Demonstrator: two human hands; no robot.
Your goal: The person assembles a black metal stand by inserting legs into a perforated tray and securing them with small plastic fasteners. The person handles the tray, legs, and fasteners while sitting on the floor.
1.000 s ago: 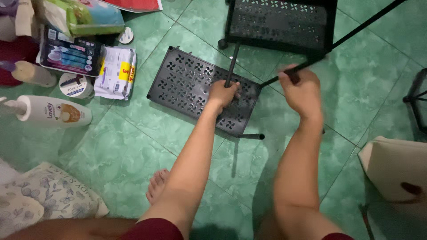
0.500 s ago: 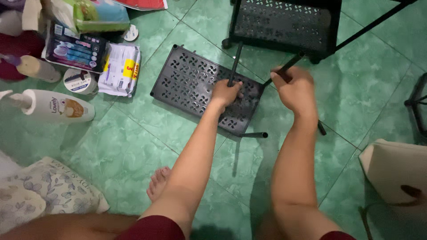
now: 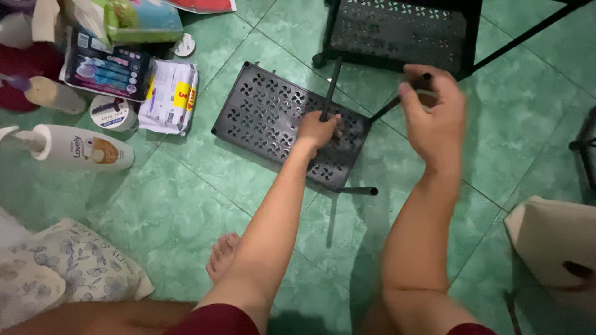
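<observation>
Black perforated shelf panel (image 3: 273, 121) lies on green floor (image 3: 186, 205); left hand (image 3: 318, 129) grips a rod (image 3: 331, 87), right hand (image 3: 433, 111) clutches another rod (image 3: 386, 109).

black perforated shelf panel (image 3: 279, 118), green marbled floor tiles (image 3: 186, 192)

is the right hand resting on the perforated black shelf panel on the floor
No, the right hand is raised beside the panel, gripping a thin black rod; the left hand presses on the panel.
</observation>
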